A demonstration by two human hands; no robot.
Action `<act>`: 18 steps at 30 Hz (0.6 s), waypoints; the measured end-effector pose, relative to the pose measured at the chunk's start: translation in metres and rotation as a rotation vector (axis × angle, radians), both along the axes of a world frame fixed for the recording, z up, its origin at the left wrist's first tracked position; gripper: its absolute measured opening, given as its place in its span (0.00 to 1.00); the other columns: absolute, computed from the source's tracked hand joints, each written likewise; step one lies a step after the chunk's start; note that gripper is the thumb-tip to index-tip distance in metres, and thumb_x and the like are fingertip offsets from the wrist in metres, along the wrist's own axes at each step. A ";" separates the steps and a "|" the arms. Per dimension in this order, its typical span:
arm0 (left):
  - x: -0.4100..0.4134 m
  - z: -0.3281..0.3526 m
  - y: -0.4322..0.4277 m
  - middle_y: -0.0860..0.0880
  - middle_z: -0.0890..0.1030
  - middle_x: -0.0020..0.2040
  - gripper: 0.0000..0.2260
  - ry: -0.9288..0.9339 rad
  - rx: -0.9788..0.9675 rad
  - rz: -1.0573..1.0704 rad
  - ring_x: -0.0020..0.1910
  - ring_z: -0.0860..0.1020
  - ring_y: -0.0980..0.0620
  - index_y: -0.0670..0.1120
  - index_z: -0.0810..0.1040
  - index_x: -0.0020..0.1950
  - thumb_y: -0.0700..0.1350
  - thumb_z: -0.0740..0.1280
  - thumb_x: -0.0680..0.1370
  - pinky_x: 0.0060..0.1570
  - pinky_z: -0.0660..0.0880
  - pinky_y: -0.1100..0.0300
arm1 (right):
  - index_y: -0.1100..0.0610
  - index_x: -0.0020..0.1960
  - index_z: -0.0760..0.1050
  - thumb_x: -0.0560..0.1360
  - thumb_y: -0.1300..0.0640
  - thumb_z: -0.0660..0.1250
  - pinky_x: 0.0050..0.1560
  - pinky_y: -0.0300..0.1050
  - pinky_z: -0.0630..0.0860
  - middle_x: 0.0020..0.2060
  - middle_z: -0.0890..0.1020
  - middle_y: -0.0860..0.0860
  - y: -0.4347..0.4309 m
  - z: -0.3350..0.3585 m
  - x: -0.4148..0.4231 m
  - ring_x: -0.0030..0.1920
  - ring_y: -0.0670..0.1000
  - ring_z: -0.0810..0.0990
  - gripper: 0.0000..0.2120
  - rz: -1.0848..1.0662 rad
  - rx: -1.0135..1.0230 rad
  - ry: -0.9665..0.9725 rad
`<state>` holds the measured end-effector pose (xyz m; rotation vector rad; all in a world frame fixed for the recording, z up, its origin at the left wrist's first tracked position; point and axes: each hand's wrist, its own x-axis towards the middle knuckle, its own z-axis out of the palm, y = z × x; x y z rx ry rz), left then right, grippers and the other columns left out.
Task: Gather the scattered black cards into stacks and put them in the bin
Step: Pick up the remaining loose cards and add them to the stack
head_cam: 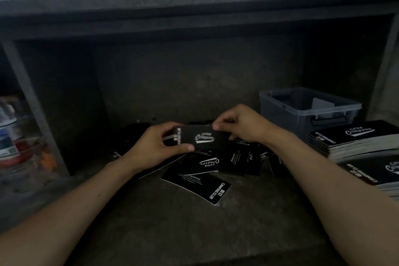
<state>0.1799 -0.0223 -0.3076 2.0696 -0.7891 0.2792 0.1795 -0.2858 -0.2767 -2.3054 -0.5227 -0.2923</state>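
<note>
Both hands hold a small stack of black cards (201, 137) with white lettering above the shelf. My left hand (151, 144) grips the stack's left end, thumb along its near edge. My right hand (239, 124) pinches the stack's right end from above. Beneath them several black cards (216, 168) lie scattered and overlapping on the dark shelf, one card (197, 187) lying nearest to me. The translucent grey bin (311, 112) stands at the back right, open on top, with something pale inside.
Two tall stacks of black cards (358, 139) sit at the right edge, in front of the bin. A grey upright post (32, 103) divides off the left compartment, where blurred containers (13, 142) stand. The shelf's back wall is close behind the cards.
</note>
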 end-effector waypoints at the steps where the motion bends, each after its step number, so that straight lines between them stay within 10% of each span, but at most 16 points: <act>1: 0.001 -0.001 -0.001 0.55 0.86 0.50 0.18 -0.035 0.010 0.010 0.50 0.83 0.60 0.50 0.82 0.58 0.45 0.79 0.70 0.50 0.77 0.70 | 0.53 0.47 0.84 0.74 0.55 0.72 0.34 0.39 0.80 0.39 0.85 0.48 0.007 -0.004 0.001 0.35 0.44 0.83 0.03 0.001 -0.002 -0.030; 13: 0.011 -0.002 0.009 0.53 0.86 0.50 0.25 -0.008 0.016 0.090 0.49 0.83 0.61 0.55 0.79 0.58 0.30 0.74 0.70 0.53 0.76 0.70 | 0.48 0.56 0.82 0.67 0.41 0.76 0.53 0.38 0.71 0.51 0.78 0.42 -0.010 -0.002 -0.003 0.54 0.44 0.76 0.20 -0.171 -0.408 0.292; 18: 0.011 -0.002 0.008 0.52 0.85 0.52 0.23 0.037 -0.003 0.110 0.50 0.83 0.61 0.55 0.79 0.58 0.30 0.72 0.72 0.54 0.77 0.68 | 0.53 0.48 0.84 0.66 0.41 0.77 0.37 0.36 0.71 0.43 0.82 0.46 -0.024 0.008 -0.001 0.44 0.45 0.79 0.18 -0.329 -0.413 0.265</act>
